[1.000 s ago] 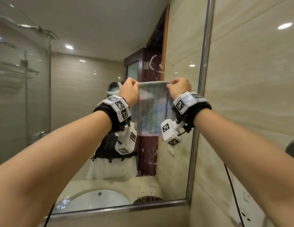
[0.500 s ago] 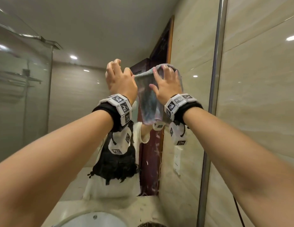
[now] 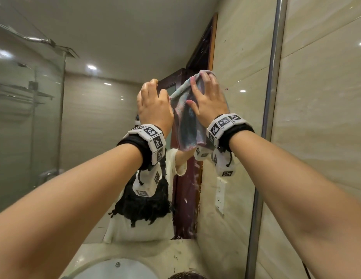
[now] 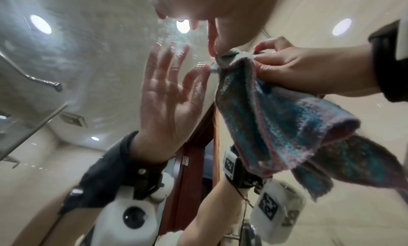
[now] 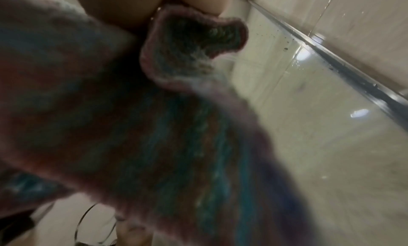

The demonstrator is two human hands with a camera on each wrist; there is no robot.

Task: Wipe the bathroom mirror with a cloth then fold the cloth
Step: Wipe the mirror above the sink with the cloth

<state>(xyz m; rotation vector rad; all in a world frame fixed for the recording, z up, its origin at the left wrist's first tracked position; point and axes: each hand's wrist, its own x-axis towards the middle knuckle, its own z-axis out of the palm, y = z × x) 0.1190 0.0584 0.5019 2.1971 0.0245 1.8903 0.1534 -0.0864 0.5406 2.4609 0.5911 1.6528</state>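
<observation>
A blue and pink cloth [image 3: 185, 125] hangs against the mirror [image 3: 105, 137] between my raised hands. My right hand [image 3: 210, 99] lies over its upper part with fingers spread and presses it to the glass. My left hand [image 3: 153, 105] is beside it, fingers straight up on the glass, thumb on the cloth's left corner. In the left wrist view the thumb [image 4: 212, 38] touches the cloth [image 4: 276, 124] next to my right hand [image 4: 298, 66], and the lower cloth sags off the glass. The cloth [image 5: 154, 127] fills the right wrist view, blurred.
The mirror's metal frame [image 3: 274, 77] runs vertically just right of my right wrist, with a beige tiled wall [image 3: 326, 117] beyond it. The glass reflects a person, a dark door, a shower screen and a washbasin [image 3: 115, 268] at the bottom.
Both hands rose up the mirror with the cloth. They went from pinching its top corners to laying fingers out; the right hand has spread over the cloth and moved slightly right.
</observation>
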